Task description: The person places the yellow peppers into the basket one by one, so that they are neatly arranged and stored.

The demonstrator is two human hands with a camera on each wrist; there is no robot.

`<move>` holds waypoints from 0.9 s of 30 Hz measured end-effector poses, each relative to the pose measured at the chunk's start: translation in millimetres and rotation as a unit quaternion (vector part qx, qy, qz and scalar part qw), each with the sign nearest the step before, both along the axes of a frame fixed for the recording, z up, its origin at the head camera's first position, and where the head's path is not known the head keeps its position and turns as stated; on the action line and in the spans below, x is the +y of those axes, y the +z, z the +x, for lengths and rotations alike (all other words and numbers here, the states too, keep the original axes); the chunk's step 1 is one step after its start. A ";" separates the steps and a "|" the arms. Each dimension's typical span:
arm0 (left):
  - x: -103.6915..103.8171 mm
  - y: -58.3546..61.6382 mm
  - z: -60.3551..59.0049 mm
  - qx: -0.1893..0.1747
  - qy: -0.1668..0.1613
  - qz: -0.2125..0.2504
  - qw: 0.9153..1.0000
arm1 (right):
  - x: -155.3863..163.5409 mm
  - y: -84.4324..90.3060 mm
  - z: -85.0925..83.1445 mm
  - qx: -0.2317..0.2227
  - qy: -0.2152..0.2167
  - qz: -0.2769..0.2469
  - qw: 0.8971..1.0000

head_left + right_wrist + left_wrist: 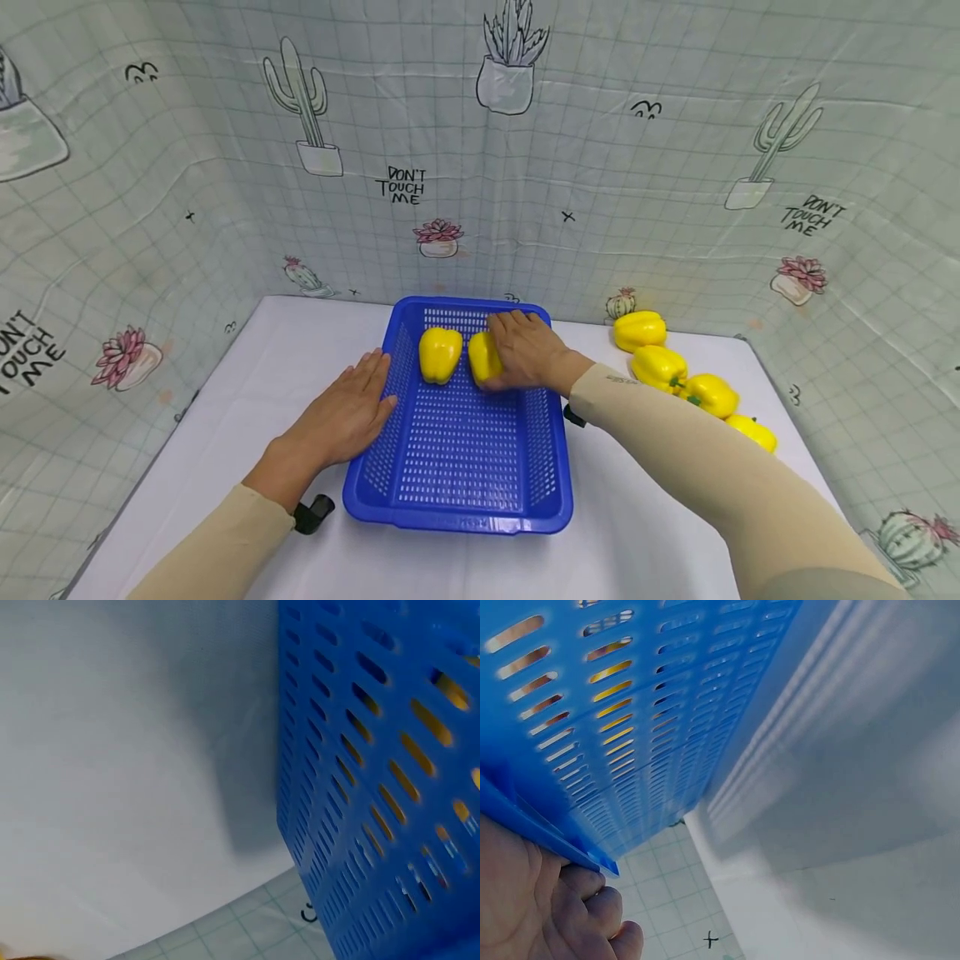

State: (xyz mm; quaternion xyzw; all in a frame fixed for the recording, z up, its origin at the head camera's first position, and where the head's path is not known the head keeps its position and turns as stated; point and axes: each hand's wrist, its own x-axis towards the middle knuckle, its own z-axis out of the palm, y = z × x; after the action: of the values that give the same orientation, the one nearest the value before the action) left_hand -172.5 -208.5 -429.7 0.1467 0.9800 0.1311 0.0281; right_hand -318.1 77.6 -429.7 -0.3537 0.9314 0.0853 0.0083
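Observation:
A blue plastic basket (459, 521) with slotted walls stands on the white table. Inside, toward its far end, one yellow bell pepper (439, 355) sits on the left. Beside it, my right hand (528, 350) grips a second yellow bell pepper (483, 360) from the right side, with the fingers over its far end and the thumb at the near end. My left hand (347, 410) rests on the basket's left rim, fingers extended along it and thumb over the edge. In the left wrist view, the palm and fingertips of the left hand (562, 907) touch the rim. The right wrist view does not show the right hand.
Right of the basket, several yellow bell peppers (658, 367) lie in a slanting row on the table (637, 508). A cloth backdrop (570, 167) with cactus drawings encloses the table's back and sides. Dark wrist straps (313, 513) show near both wrists.

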 end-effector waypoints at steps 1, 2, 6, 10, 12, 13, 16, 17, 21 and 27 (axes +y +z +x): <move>0.4 0.4 0.3 0.000 0.000 0.000 1.000 | 2.5 2.8 1.5 0.006 0.000 -0.003 1.000; 0.7 0.8 0.6 0.001 0.000 -0.001 1.000 | 5.2 5.7 3.0 0.010 0.000 -0.007 1.000; 1.5 1.4 1.0 0.000 -0.003 0.002 1.000 | 18.1 16.8 8.8 0.021 -0.005 -0.017 1.000; 1.4 1.9 1.4 -0.003 -0.004 0.006 1.000 | 33.7 25.3 14.2 0.030 -0.013 -0.035 0.999; 1.4 2.0 1.4 -0.004 -0.004 0.006 1.000 | 42.8 27.7 16.8 0.033 -0.019 -0.049 0.998; 1.1 2.0 1.3 -0.004 -0.003 0.007 1.000 | 46.9 28.4 18.0 0.035 -0.021 -0.057 0.998; 0.5 1.9 1.0 -0.005 -0.002 0.007 1.000 | 60.7 29.8 22.1 0.039 -0.033 -0.075 0.996; 0.5 1.9 1.0 -0.005 -0.002 0.008 1.000 | 65.8 30.3 23.7 0.043 -0.036 -0.079 0.995; 1.0 1.9 1.2 -0.002 -0.002 0.011 1.000 | 88.2 33.7 33.4 0.053 -0.061 -0.091 0.993; 2.8 2.2 2.2 0.000 -0.003 0.013 1.000 | 132.9 34.7 49.7 0.085 -0.088 -0.116 0.986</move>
State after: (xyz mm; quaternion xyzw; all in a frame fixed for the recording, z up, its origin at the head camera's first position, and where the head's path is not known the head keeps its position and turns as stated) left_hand -170.3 -205.7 -427.5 0.1503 0.9778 0.1436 0.0265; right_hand -268.4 210.5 -395.0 -0.2600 0.9599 0.0057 -0.1043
